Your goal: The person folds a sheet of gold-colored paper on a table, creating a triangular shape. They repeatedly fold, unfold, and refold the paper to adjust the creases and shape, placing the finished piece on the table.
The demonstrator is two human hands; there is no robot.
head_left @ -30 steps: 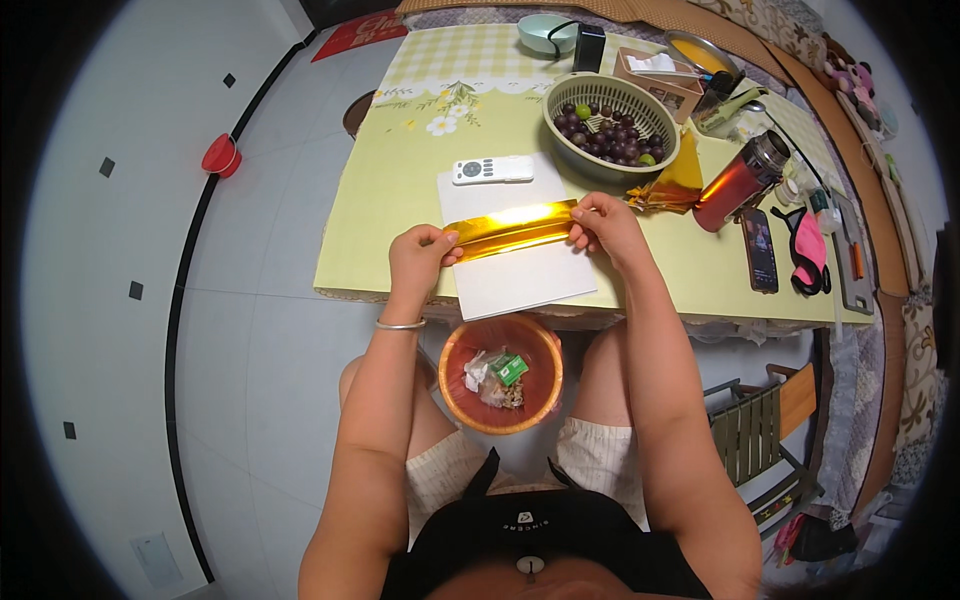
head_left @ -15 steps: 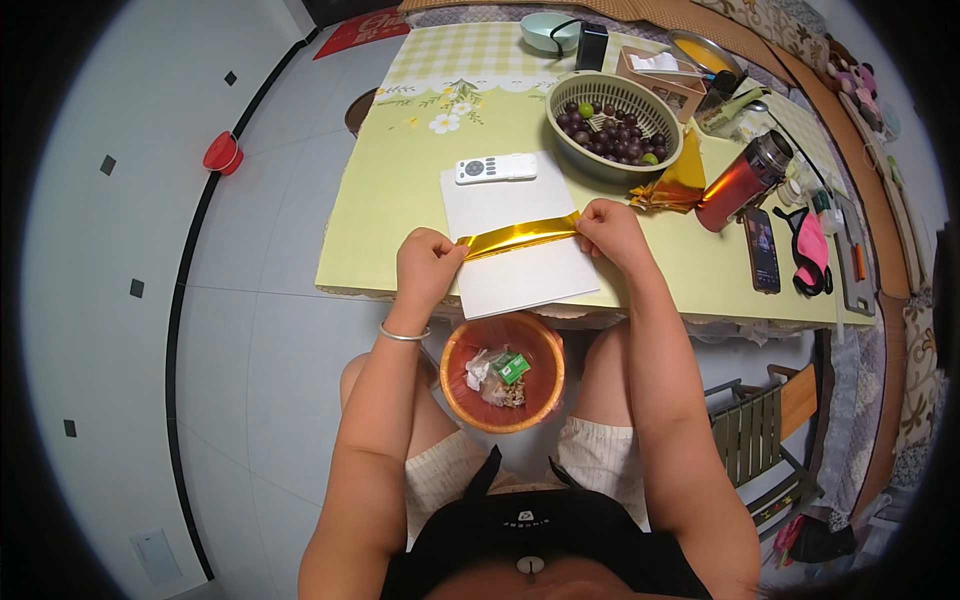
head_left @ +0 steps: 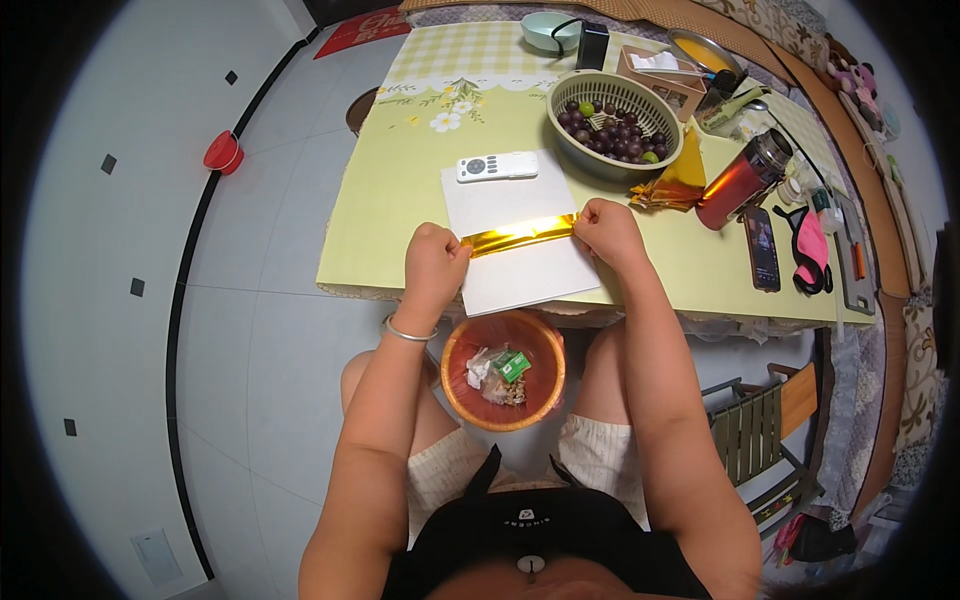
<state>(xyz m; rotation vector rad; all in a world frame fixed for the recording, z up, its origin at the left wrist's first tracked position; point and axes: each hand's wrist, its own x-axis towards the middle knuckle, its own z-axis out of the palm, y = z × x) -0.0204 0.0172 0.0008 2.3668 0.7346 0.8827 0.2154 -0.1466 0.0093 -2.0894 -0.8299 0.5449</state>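
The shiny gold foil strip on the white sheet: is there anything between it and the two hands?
Nothing visible. The left hand pinches the left end of the shiny gold foil strip and the right hand pinches its right end, directly on the foil, above the white paper sheet.

A small green packet (head_left: pixel 512 365) lies among crumpled white wrappers (head_left: pixel 478 368) inside the round orange bin (head_left: pixel 455 385) on the floor between the person's knees. On the pale yellow table (head_left: pixel 385 200), a white rectangular remote control (head_left: pixel 497 166) with a small grey display rests at the top edge of the white paper sheet (head_left: pixel 520 265). A dark slim smartphone (head_left: pixel 763 248) lies flat to the right, its screen faintly lit (too small to make out), just beside a red metal flask (head_left: pixel 740 180).
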